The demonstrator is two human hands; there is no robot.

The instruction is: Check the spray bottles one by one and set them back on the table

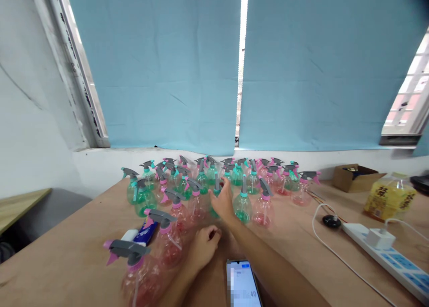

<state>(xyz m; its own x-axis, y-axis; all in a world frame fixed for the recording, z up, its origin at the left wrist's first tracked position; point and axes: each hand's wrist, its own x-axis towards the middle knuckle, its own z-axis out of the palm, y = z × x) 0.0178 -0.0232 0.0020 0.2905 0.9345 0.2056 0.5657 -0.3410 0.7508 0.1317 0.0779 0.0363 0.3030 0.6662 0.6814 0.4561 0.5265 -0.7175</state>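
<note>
My right hand (223,201) reaches into the front of a crowd of spray bottles. Its thumb and fingers are around a green spray bottle (216,188) with a grey trigger head, whose body is mostly hidden behind the hand. Curled on the table, my left hand (204,245) shows nothing in its fingers. It lies nearest to a pink spray bottle (171,244). Right of my right hand stand another green spray bottle (242,207) and a pink one (263,211). A larger-looking pink spray bottle (140,275) is at the front left.
A lit phone (243,284) lies between my forearms. Left are a blue packet (146,232) and a white item (129,235). On the right are a power strip (385,258) with a cable, a black round object (331,221), a yellow-labelled jug (389,197) and a cardboard box (357,178).
</note>
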